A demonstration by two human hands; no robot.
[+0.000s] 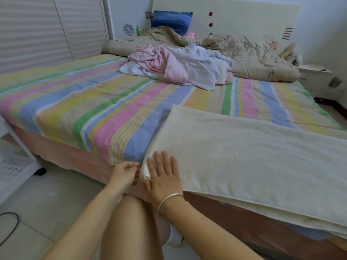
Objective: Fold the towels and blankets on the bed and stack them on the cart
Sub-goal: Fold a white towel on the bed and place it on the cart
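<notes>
- Right hand point(163, 177): fingers straight and spread, palm pressed flat on the cream towel point(253, 156) at its corner by the bed's near edge; a silver bangle point(170, 200) circles the wrist.
- Left hand point(124, 174): against the bed's near edge, just beside that towel corner, fingers loosely curled with no cloth visibly in them.
- The cream towel lies folded in layers across the bed's near right part, its long edge hanging over the side.
- A white wheeled cart point(18, 167) stands off the bed's near left corner.
- The bed point(84, 109) has a pastel striped sheet.
- A pink and white heap of cloths point(178, 66) sits mid-bed.
- A crumpled beige quilt point(253, 53) lies at the bed's head, with a blue pillow point(171, 20) behind it.
</notes>
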